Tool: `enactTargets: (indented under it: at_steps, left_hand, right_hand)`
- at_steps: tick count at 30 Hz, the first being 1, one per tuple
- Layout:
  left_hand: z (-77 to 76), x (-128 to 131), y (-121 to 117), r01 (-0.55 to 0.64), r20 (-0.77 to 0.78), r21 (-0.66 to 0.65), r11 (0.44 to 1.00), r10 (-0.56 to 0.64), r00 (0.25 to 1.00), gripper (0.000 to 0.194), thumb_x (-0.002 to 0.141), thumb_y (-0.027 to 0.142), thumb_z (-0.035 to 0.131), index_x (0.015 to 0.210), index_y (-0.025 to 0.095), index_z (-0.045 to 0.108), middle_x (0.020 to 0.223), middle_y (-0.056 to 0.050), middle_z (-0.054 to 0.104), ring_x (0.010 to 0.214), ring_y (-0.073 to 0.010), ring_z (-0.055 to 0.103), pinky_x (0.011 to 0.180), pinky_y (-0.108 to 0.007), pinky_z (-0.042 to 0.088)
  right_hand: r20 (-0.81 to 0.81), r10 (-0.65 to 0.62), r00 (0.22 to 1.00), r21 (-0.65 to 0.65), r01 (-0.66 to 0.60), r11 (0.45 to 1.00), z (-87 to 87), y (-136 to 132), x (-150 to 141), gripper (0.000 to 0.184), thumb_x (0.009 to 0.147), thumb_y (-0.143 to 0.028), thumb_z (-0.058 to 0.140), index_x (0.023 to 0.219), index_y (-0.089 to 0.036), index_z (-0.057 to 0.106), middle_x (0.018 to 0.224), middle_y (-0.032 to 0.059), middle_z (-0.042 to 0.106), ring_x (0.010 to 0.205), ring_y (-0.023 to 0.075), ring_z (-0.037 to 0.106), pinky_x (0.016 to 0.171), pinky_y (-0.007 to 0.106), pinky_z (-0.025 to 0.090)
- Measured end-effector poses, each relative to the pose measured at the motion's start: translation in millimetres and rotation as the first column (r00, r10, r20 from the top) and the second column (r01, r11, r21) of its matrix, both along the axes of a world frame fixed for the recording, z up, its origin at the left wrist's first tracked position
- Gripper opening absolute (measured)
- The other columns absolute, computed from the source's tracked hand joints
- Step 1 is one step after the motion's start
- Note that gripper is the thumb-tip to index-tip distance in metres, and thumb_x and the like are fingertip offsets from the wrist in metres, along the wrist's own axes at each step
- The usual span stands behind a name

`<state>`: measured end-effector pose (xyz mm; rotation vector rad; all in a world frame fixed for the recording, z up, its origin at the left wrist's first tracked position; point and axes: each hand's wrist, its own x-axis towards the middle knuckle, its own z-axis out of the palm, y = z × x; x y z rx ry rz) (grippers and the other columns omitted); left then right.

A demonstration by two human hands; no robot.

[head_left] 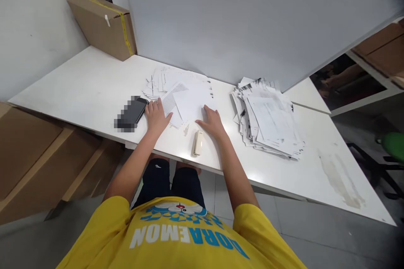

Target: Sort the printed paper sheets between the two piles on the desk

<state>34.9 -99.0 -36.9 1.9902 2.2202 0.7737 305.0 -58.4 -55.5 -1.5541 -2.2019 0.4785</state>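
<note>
Loose white papers [192, 98] lie spread on the white table, some printed and some blank. My left hand [157, 115] rests at their left edge with its fingers apart, touching a printed sheet [168, 104]. At the right edge of the papers is my right hand [212, 122], thumb and fingers spread, holding nothing. A cream stapler [198, 143] sits on the table between my forearms, close to the front edge. Just left of my left hand lies a dark phone [134, 111], partly blurred out.
To the right stands a thick, uneven paper stack [269, 119]. A taped cardboard box [104, 25] leans at the back left corner. A grey partition [221, 21] closes off the table's back. More cardboard boxes [31, 151] are below left; a stain [341, 180] marks the right end.
</note>
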Motion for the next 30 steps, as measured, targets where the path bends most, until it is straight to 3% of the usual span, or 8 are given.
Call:
enactTargets:
  at_steps: [4,9,12,16,21,25,30]
  left_hand:
    - [3.3,-1,-4,-0.019,0.018,0.014,1.000,0.019,1.000,0.078,0.092,0.045,0.059,0.157,0.009,0.034,0.157,-0.026,0.045,0.149,-0.0439,0.035,0.122,-0.062,0.026]
    - [2.8,-2,-1,-0.021,0.038,0.029,0.999,0.019,0.999,0.073,0.095,0.047,0.057,0.155,0.011,0.037,0.157,-0.025,0.045,0.147,-0.0449,0.037,0.120,-0.064,0.028]
    - [3.6,-1,-2,-0.018,0.032,0.026,1.000,0.017,0.999,0.068,0.095,0.046,0.056,0.152,0.012,0.041,0.156,-0.025,0.046,0.146,-0.0448,0.037,0.119,-0.063,0.031]
    - [6.6,1,-5,-0.018,0.035,0.021,1.000,0.017,0.999,0.063,0.095,0.039,0.058,0.151,0.012,0.044,0.155,-0.025,0.047,0.144,-0.0439,0.039,0.118,-0.061,0.033]
    - [7.9,-2,-5,0.020,0.156,0.076,0.997,-0.031,0.987,0.055,0.094,0.021,0.054,0.148,0.015,0.048,0.143,-0.021,0.055,0.136,-0.0385,0.048,0.115,-0.055,0.040]
    - [4.9,-7,0,0.075,0.453,0.148,0.986,-0.135,0.881,0.050,0.093,0.012,0.051,0.142,0.017,0.055,0.127,-0.014,0.064,0.122,-0.0255,0.061,0.108,-0.040,0.050]
    - [-3.6,-8,10,0.035,0.669,0.206,0.978,-0.167,0.724,0.025,0.086,0.015,0.062,0.109,0.018,0.069,0.113,-0.009,0.071,0.109,-0.0223,0.067,0.096,-0.036,0.055]
  right_hand:
    - [0.100,-0.088,0.991,0.043,0.084,0.996,5.9,-13,-4,0.076,0.091,-0.054,0.059,0.152,-0.012,0.043,0.139,0.0206,0.059,0.132,0.0365,0.051,0.122,0.055,0.025]
    - [0.137,-0.146,0.980,0.079,0.136,0.987,10.4,-19,-7,0.059,0.092,-0.051,0.057,0.139,-0.016,0.056,0.125,0.0193,0.061,0.119,0.0382,0.053,0.108,0.057,0.037]
    - [0.120,-0.106,0.987,0.073,0.098,0.993,7.0,-18,-4,0.060,0.092,-0.054,0.057,0.139,-0.016,0.056,0.137,0.0208,0.056,0.129,0.0387,0.049,0.113,0.056,0.035]
    - [0.041,-0.005,0.999,0.010,0.005,1.000,-0.2,-16,1,0.077,0.091,-0.060,0.060,0.152,-0.016,0.043,0.165,0.0187,0.034,0.153,0.0365,0.029,0.125,0.054,0.025]
    - [-0.040,0.018,0.999,-0.101,-0.022,0.995,-2.3,-14,0,0.081,0.094,-0.061,0.055,0.158,-0.016,0.036,0.168,0.0172,0.031,0.159,0.0332,0.021,0.128,0.055,0.020]
    - [-0.049,0.021,0.999,-0.115,-0.026,0.993,-0.9,-16,-1,0.080,0.095,-0.059,0.053,0.159,-0.015,0.035,0.169,0.0167,0.030,0.161,0.0326,0.016,0.129,0.056,0.018]
    - [-0.049,0.017,0.999,-0.112,-0.022,0.993,-1.5,-18,-1,0.081,0.094,-0.059,0.052,0.160,-0.015,0.033,0.169,0.0161,0.030,0.161,0.0317,0.015,0.129,0.056,0.015]
